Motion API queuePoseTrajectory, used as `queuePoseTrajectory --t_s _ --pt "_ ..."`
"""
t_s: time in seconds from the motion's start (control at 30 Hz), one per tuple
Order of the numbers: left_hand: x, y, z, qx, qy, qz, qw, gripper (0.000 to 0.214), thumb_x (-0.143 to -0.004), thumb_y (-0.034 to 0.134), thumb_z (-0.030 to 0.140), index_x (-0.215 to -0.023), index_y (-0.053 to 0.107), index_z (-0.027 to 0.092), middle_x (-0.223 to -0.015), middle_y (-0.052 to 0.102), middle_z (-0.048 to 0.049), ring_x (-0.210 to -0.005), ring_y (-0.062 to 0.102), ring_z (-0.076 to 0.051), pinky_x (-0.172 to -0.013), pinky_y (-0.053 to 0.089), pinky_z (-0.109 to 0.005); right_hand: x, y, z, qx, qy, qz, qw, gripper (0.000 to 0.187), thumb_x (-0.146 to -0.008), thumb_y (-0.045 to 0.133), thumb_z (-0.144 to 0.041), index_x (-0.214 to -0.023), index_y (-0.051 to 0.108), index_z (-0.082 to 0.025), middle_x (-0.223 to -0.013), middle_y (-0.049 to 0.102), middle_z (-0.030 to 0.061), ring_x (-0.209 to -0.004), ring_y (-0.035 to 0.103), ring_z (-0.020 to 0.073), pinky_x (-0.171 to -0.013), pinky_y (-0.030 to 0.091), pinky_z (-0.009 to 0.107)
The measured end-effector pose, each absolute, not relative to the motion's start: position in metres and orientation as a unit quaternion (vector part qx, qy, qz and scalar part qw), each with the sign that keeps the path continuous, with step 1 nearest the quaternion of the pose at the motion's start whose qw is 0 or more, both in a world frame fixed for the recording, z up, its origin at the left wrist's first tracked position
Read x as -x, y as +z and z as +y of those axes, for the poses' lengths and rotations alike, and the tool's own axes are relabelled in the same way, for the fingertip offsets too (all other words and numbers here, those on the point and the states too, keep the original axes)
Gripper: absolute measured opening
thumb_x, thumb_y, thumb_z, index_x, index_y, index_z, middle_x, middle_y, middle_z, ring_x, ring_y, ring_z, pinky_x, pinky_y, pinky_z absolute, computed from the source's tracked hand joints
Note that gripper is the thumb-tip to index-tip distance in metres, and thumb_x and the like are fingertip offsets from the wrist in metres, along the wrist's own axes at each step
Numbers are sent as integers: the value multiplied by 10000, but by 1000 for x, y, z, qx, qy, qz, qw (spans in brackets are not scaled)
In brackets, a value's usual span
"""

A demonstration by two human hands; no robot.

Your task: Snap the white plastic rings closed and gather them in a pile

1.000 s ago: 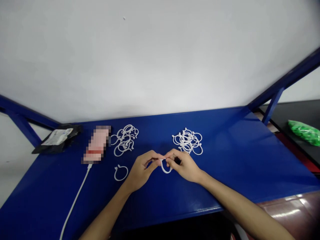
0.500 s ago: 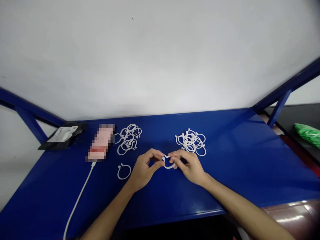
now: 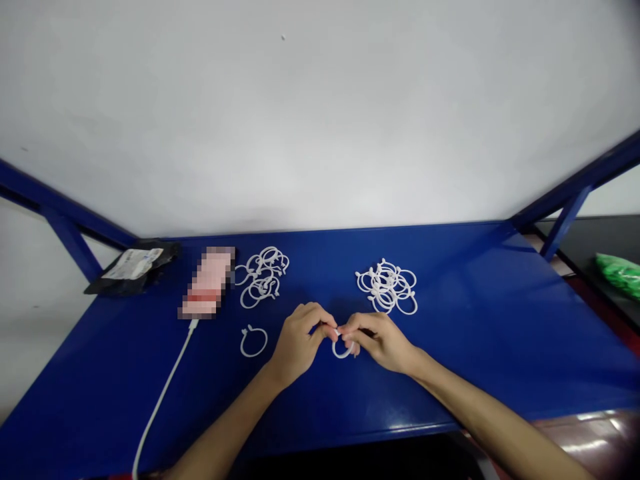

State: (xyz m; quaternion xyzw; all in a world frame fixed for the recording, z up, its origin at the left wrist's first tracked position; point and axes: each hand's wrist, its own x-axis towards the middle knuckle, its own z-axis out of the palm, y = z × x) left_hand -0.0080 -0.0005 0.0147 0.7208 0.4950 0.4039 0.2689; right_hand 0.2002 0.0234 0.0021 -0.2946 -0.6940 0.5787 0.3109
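Observation:
Between my two hands is a white plastic snap ring (image 3: 343, 357), its loop hanging down towards me. The fingertips of my left hand (image 3: 300, 343) pinch its upper left end. On the other side, my right hand (image 3: 387, 343) pinches the upper right end, and the fingertips of both hands almost meet, covering the clasp. A single ring (image 3: 255, 355) with its ends apart lies left of my left hand. Behind it is a loose pile of open rings (image 3: 260, 292). Beyond my right hand sits another pile of rings (image 3: 384, 291), which look closed, with small knobs.
A blurred-out pink phone-like object (image 3: 206, 283) with a white cable (image 3: 165, 393) lies on the blue table (image 3: 475, 320). Behind it to the left is a black plastic package (image 3: 123, 280) with a label. Blue metal bars flank the table. A green bag (image 3: 620, 273) shows at far right.
The ring had a visible angular gap at its top; now its ends are brought together between my fingertips. Both hands have come closer together and slightly nearer to me. The view has shifted a little.

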Motion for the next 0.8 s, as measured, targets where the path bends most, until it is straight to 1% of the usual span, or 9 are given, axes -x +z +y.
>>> queuePoseTrajectory --t_s 0.13,0.23,0.3,0.33,0.4,0.47,0.6,0.7,0.8 --pt "7 10 4 -743 392 499 213 202 -937 607 151 -744 631 207 -736 672 39 -712 614 -128 -723 449 -276 -197 3 25 310 507 -736 325 151 -1003 545 -273 -1008 674 -195 -794 685 18 -618 660 107 -583 564 228" --pt "14 13 9 -754 367 519 164 51 -938 636 263 -927 657 218 -811 682 14 -786 629 -163 -778 474 -314 -196 7 33 334 356 -790 370 144 -1002 541 -240 -1041 675 -204 -915 690 56 -783 683 146 -718 581 288" --pt "27 20 10 -747 350 548 138 153 -945 620 310 -1069 646 224 -872 681 -3 -835 635 -180 -815 492 -334 -202 11 42 360 238 -808 400 151 -997 539 -220 -1050 680 -208 -984 675 80 -903 672 180 -803 568 331" --pt "36 25 8 -736 344 569 125 179 -958 589 308 -1107 636 222 -902 680 -11 -852 638 -183 -826 498 -338 -206 13 46 382 189 -805 413 158 -996 537 -217 -1057 683 -210 -999 668 86 -921 665 188 -808 564 335" --pt "58 35 -1 -722 307 613 93 201 -978 510 298 -1115 635 222 -963 683 -33 -921 641 -205 -854 501 -354 -218 16 56 439 123 -782 426 176 -997 529 -226 -1078 684 -215 -1006 666 86 -881 658 186 -771 558 323" --pt "84 41 -14 -710 236 660 67 250 -971 478 327 -1142 632 231 -1022 678 -54 -968 638 -240 -852 501 -376 -231 17 65 491 81 -762 414 198 -999 524 -252 -1106 686 -214 -1004 677 85 -837 644 191 -757 547 333" --pt "122 34 -41 -675 112 728 43 369 -953 452 432 -1194 621 209 -1113 669 -98 -989 650 -295 -807 505 -403 -248 14 77 543 -11 -771 333 255 -989 532 -313 -1138 697 -191 -981 689 112 -880 576 262 -819 511 428" --pt "126 19 -48 -677 73 729 75 330 -950 441 382 -1133 639 193 -1086 678 -97 -958 665 -286 -800 495 -402 -251 13 79 553 -56 -768 318 270 -978 546 -333 -1137 701 -179 -1028 656 138 -941 538 293 -844 497 463" --pt "110 11 -42 -682 101 716 111 236 -955 456 339 -1015 646 213 -975 688 -54 -884 670 -251 -765 483 -373 -245 17 73 541 -51 -767 341 237 -975 560 -304 -1128 696 -185 -1052 641 134 -975 534 292 -869 495 463"
